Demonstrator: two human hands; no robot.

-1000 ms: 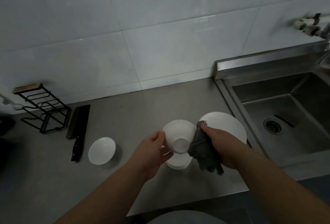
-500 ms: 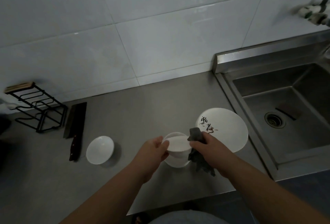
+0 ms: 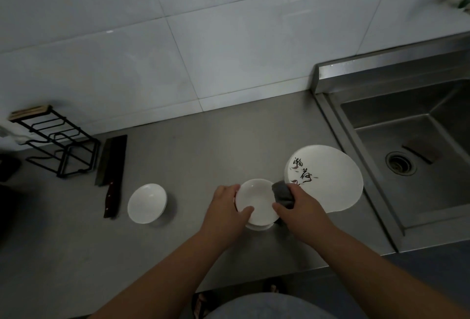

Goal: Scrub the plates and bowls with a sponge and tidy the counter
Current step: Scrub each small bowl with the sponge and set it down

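Holding the bowl [image 3: 256, 199] mouth-up just above the worktop [image 3: 203, 153], my left hand [image 3: 223, 208] has its fingers [image 3: 230, 188] curled on the left rim, thumb over the near edge. My right hand [image 3: 304, 208] pinches the grey sponge [image 3: 282, 192] against the right rim, so the sponge lies directly right of the bowl's hollow; I judge the next wipe must sweep leftward into it. A second bowl [image 3: 259, 227] sits right beneath, and the plate [image 3: 333, 181] lies just beyond the right hand.
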